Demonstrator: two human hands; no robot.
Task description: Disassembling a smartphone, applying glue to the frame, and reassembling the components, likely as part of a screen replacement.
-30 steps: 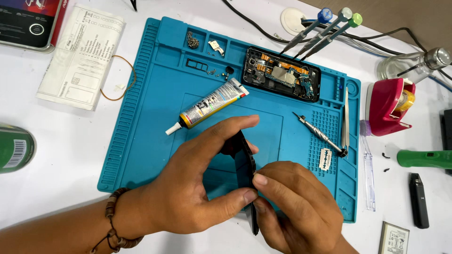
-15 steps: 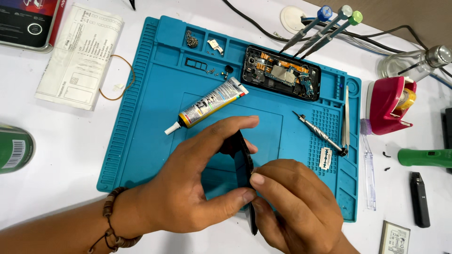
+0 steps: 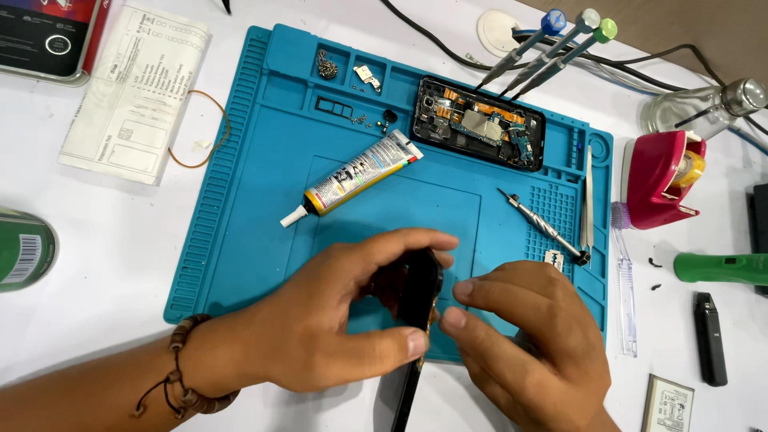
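Head view: left hand [image 3: 320, 336] fingers pinch the panel [image 3: 418, 308] on edge near the mat's [image 3: 240, 200] front edge, right hand [image 3: 524, 344] fingers narrow beside it; best kept steady, lightly gripped.

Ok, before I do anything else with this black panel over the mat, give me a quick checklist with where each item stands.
1. Left hand grips the black panel on edge, thumb below, fingers over the top: ok.
2. Right hand at the panel: fingertips close to its edge, contact cannot tell.
3. Panel sits over the blue work mat: ok.
4. Glue tube lies capped on the mat, apart from both hands: ok.
5. Opened phone body rests at the mat's far edge, untouched: ok.
6. Loose screwdriver lies on the mat close beyond the right hand: not ok.
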